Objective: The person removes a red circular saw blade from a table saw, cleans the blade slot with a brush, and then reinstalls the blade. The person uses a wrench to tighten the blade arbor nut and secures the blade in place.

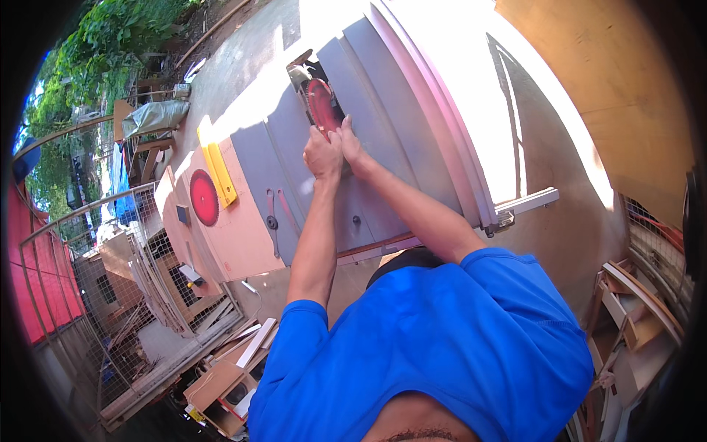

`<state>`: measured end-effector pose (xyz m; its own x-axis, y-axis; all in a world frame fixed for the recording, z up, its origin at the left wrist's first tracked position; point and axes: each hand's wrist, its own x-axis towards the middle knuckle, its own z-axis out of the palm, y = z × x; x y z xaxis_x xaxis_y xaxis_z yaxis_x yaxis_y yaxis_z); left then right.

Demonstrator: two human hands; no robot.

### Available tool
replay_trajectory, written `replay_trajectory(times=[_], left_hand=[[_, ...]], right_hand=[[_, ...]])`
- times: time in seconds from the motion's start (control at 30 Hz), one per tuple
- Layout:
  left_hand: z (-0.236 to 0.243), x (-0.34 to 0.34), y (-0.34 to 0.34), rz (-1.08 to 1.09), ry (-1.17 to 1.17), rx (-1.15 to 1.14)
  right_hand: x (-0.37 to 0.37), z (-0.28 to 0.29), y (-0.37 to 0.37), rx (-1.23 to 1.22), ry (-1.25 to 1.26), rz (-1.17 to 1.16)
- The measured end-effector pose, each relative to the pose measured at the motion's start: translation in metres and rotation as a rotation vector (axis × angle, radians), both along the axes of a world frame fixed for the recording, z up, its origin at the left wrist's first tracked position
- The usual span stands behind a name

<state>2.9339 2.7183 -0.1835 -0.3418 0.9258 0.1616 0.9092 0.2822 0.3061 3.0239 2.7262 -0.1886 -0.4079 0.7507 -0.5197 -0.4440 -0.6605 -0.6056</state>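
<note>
My left hand (322,156) and my right hand (352,146) are together at the lower end of a red circular blade (322,102), their fingers closed on its edge. The blade sits in an opening in the grey table saw top (374,118), with dark metal parts around it. To the left of my arms, two wrenches (275,239) lie on the saw top. A pale wooden board (243,243) beside them carries a second red blade (205,197) and a yellow plate (222,177).
A pink-lit rail (449,118) runs along the saw's right side. An ochre panel (604,66) stands at right. Wood offcuts lie lower left (228,383) and lower right (622,324). A mesh railing (110,309) and a red sheet (37,265) are at far left.
</note>
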Motion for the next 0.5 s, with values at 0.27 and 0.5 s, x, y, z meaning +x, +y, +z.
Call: replay_trajectory(times=[0.27, 0.5], left_hand=[[-0.001, 0.007, -0.012, 0.029, 0.036, 0.051], [0.000, 0.009, -0.005, 0.063, 0.010, 0.056]], right_hand=[[-0.016, -0.043, 0.001, -0.027, 0.012, 0.031], [-0.019, -0.052, 0.010, -0.018, 0.008, 0.077]])
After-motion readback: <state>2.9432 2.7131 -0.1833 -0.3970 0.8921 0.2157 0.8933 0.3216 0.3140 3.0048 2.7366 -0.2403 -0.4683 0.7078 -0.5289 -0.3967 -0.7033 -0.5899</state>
